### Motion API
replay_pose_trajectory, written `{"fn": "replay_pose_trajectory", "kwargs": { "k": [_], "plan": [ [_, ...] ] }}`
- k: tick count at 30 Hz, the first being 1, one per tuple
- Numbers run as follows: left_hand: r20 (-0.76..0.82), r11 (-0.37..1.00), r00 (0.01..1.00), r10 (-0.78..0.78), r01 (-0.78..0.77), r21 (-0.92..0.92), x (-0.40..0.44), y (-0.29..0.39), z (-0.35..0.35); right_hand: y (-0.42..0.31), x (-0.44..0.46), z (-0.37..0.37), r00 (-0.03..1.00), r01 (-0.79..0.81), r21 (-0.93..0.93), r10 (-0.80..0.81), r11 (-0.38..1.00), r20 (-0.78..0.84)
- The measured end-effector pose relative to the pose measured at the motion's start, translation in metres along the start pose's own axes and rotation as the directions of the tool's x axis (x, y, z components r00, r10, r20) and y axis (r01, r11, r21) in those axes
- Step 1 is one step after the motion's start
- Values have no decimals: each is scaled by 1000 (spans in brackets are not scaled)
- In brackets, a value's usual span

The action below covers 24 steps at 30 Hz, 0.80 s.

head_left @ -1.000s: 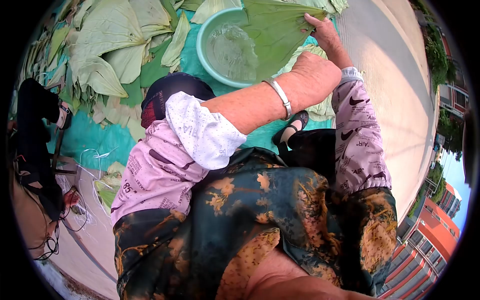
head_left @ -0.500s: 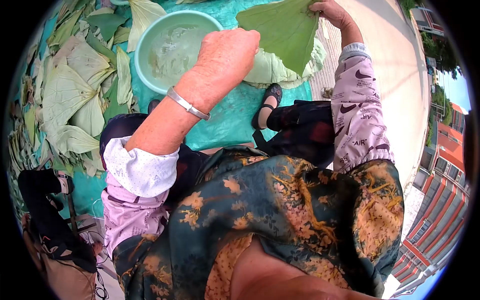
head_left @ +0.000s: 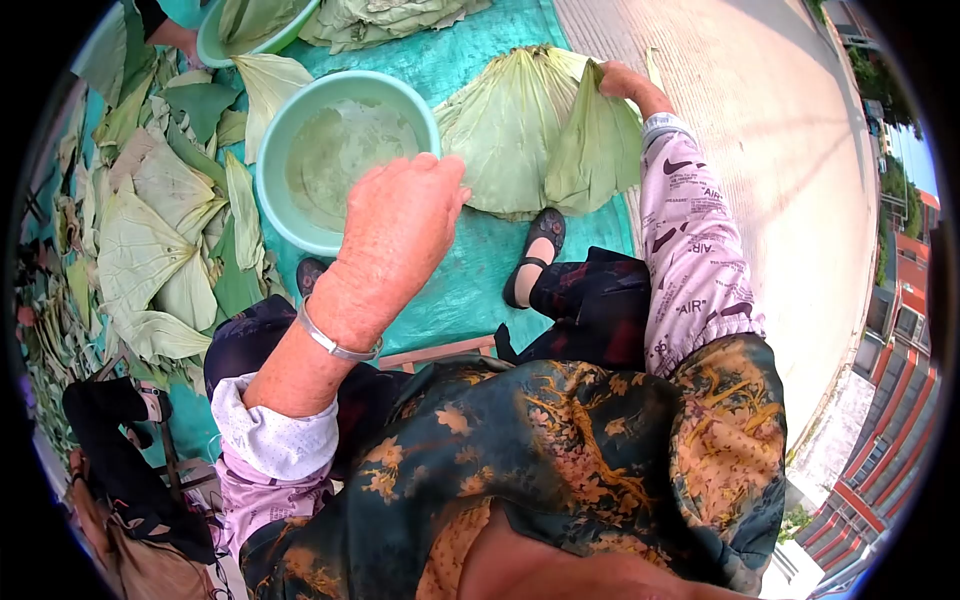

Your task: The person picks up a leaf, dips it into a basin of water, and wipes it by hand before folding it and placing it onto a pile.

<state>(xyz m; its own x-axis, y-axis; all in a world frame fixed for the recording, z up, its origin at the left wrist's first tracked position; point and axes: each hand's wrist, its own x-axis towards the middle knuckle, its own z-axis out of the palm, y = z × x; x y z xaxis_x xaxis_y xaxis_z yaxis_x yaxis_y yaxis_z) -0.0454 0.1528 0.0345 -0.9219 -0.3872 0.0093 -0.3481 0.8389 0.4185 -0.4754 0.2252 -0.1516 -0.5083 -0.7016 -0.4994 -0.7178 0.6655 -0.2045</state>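
My right hand [head_left: 633, 88] pinches the upper edge of a green lotus leaf [head_left: 594, 150], which hangs down over the right side of a pile of pale, folded lotus leaves [head_left: 505, 130]. The pile lies on a turquoise sheet [head_left: 455, 265]. My left hand [head_left: 405, 215] is closed in a loose fist, a little blurred, in front of the lower right rim of a light green basin [head_left: 268, 170]. Its fingertips are turned away, so whatever they may hold is hidden. Shallow, cloudy water shows inside the basin.
Loose lotus leaves [head_left: 150, 235] cover the left side. Another basin [head_left: 207, 40] holds leaves, with another person's hand [head_left: 180, 38] beside it. More stacked leaves [head_left: 390, 20] lie at the back. Another person's dark-clothed leg [head_left: 105, 415] is at lower left. Pavement [head_left: 760, 200] borders the right.
My right hand has come down and the leaf now hangs folded over the pile. My left hand has moved left and lower, away from the leaf. The view has shifted, showing more at the back.
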Motion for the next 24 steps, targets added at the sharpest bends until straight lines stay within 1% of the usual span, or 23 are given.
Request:
{"fn": "replay_pose_trajectory", "kwargs": {
  "k": [4, 7, 10, 13, 14, 16, 20, 21, 23, 24],
  "plan": [
    [12, 999, 1000, -29, 29, -15, -2, 5, -6, 9, 12, 26, 974, -3, -39, -5, 999, -224],
    [11, 999, 999, -40, 40, -36, -7, 8, -14, 1, 3, 30, 957, -37, -90, 9, 995, -291],
    [25, 998, 998, -53, 54, -41, -11, 10, -22, -8, 1, 29, 943, -121, -103, 82, 987, -322],
    [46, 996, 998, -50, 53, -66, -13, 12, -29, -8, 6, 34, 927, -113, -132, 57, 985, -370],
    [45, 996, 998, -47, 50, -78, -14, 13, -32, -9, 5, 36, 912, -132, -155, 58, 979, -405],
    [53, 995, 997, -48, 52, -87, -14, 15, -33, -9, 7, 40, 879, -171, -202, 57, 964, -472],
    [72, 992, 996, -55, 62, -107, -10, 17, -39, -17, 2, 62, 697, -183, -141, 27, 973, -717],
    [71, 991, 996, -45, 53, -124, -10, 19, -41, -22, -6, 63, 757, -227, -96, 113, 969, -644],
    [59, 992, 997, -50, 57, -115, -8, 21, -40, -24, -10, 82, 723, -195, -72, 94, 978, -685],
    [53, 991, 997, -49, 56, -120, -5, 21, -42, -26, -12, 89, 725, -212, -93, 93, 973, -683]
  ]
}}
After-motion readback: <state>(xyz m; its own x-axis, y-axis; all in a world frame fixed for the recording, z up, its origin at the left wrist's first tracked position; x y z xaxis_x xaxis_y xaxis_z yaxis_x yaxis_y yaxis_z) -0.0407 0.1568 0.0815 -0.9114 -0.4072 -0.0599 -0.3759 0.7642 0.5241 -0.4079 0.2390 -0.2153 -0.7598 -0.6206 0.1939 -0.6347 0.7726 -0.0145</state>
